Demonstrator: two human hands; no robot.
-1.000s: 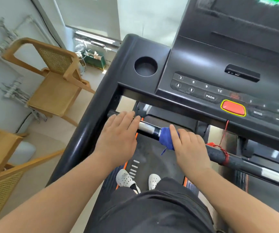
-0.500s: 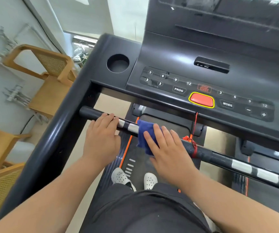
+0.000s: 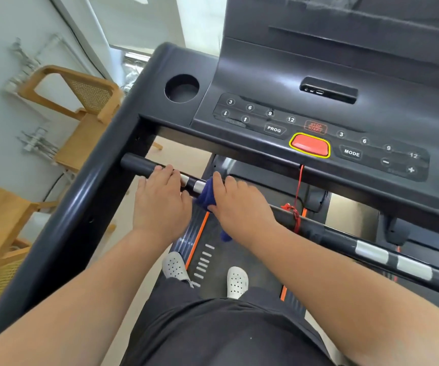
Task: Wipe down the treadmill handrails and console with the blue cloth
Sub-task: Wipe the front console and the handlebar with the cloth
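1. Grip: our right hand [image 3: 239, 204] is wrapped over the front crossbar [image 3: 326, 233], fingers curled down with the blue cloth [image 3: 206, 196] clamped between palm and bar. A tail of cloth hangs below the wrist.
2. Our left hand [image 3: 160, 202] is closed on the same bar with nothing in it, just left of the cloth and nearly touching it.
3. Between the two hands a short run of the silver sensor strip [image 3: 195, 184] shows; the cloth sits against its right end.
4. Long axis: the bar runs from far left, where it meets the left side rail [image 3: 81, 207], down to near right, past the red safety cord [image 3: 296, 212] tied around it and a second pair of silver strips [image 3: 392, 260].
5. Judgement: the left stretch is blocked by our own left hand, so it either has to lift clear or the cloth goes right along the bar.
6. To the right, the cord knot lies near the cloth hand; we expect the cloth to snag there unless it is lifted over.
7. The console [image 3: 318, 122] lies beyond the bar, far side and above, and the right hand is the nearer one to its buttons.
8. Not judged: whether any rail is already clean; the black finish shows nothing either way.
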